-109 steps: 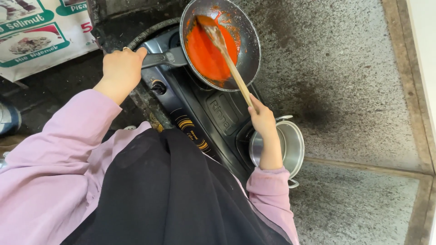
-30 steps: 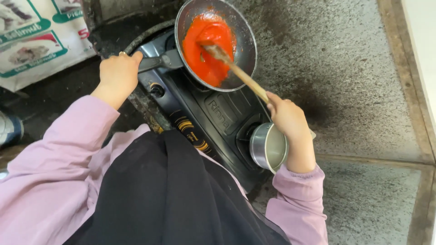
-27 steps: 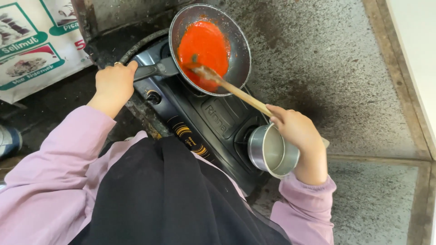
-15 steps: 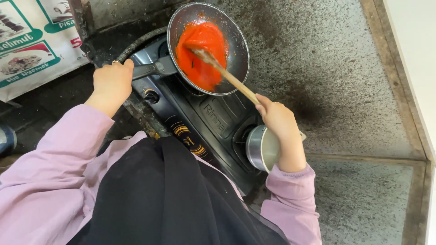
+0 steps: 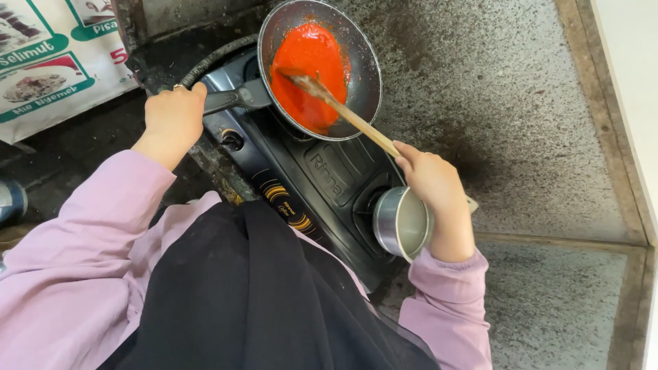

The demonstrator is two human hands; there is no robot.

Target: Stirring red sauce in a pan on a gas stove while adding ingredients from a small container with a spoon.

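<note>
Light: bright, even daylight.
Shadows: soft, dark beneath the stove.
Glare: faint sheen on the pan rim.
Focus: sharp, no blur.

We count 1 frying pan with red sauce, 1 wooden spatula, 1 small metal pot, 1 black stove with 2 burners, 1 printed poster, and 2 hands: left hand, right hand.
</note>
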